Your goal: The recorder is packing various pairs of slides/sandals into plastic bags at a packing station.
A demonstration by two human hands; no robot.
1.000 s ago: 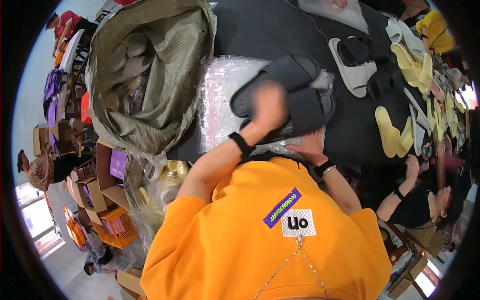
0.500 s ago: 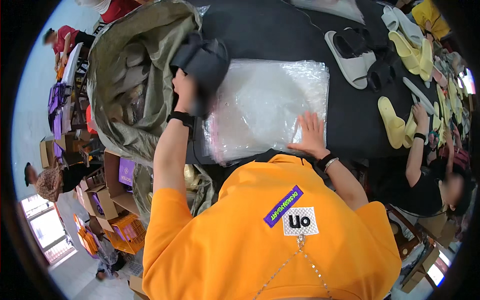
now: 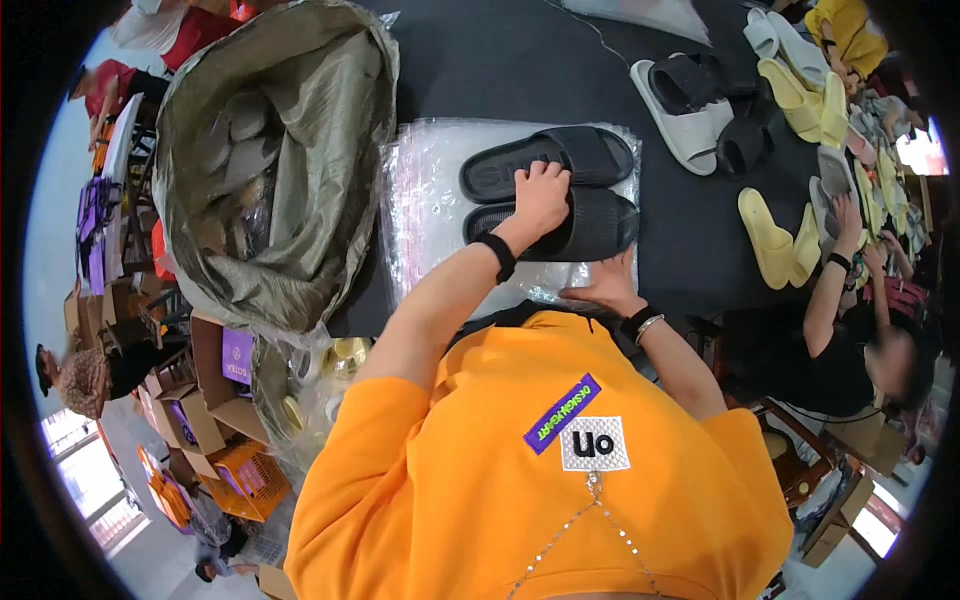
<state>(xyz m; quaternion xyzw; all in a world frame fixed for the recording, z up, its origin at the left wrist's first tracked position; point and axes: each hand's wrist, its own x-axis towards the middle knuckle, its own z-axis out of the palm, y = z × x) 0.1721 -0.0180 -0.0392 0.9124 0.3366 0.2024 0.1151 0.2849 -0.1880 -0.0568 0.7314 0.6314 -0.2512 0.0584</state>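
Observation:
A pair of black slide sandals lies side by side on a stack of clear plastic bags (image 3: 425, 220), toes to the right. My left hand (image 3: 543, 203) grips them where they meet, its fingers bent over the inner edges of the far sandal (image 3: 600, 157) and the near sandal (image 3: 602, 226). At the stack's near right corner, my right hand (image 3: 608, 286) lies open on the bags, thumb stretched to the left. Its fingertips reach the toe of the near sandal and are partly hidden there.
A large olive woven sack (image 3: 345, 110) with wrapped footwear inside stands left of the bags. On the black table (image 3: 480, 60), white and black slides (image 3: 685, 130) lie to the right, with yellow slides (image 3: 768, 240) beyond. A co-worker's hand (image 3: 847, 215) touches grey slides there.
My left hand has carried the black slides from beside the sack rightward onto the bag stack and laid them flat. My right hand remains at the stack's near right corner.

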